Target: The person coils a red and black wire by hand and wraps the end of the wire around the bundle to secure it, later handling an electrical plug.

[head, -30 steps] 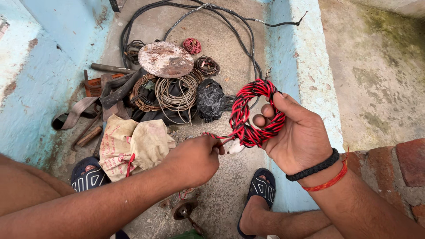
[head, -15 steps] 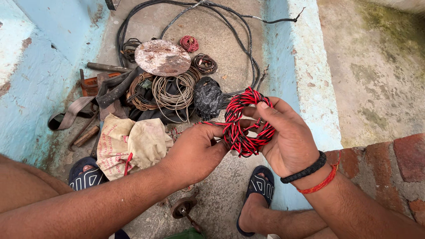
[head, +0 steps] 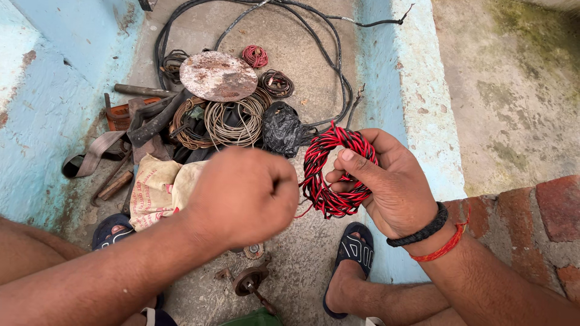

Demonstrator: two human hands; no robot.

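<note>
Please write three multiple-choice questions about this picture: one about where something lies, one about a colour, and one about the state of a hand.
1. Where does the rusty round metal disc lie?
A. On the pile of wire coils on the ground
B. On the brick ledge
C. Under the sandal

2. What colours has the wire coil in the right hand?
A. Blue and white
B. Red and black
C. Green and yellow

3. How is the left hand?
A. Flat on the ground
B. Closed like a fist, beside the coil
C. Holding the black plastic bag

Answers: 1 A, the disc rests on top of the grey and brown coils near the blue wall. 2 B, red and black strands are twisted together. 3 B, the fingers are curled shut close to the coil's left edge; the hand is somewhat blurred.
</note>
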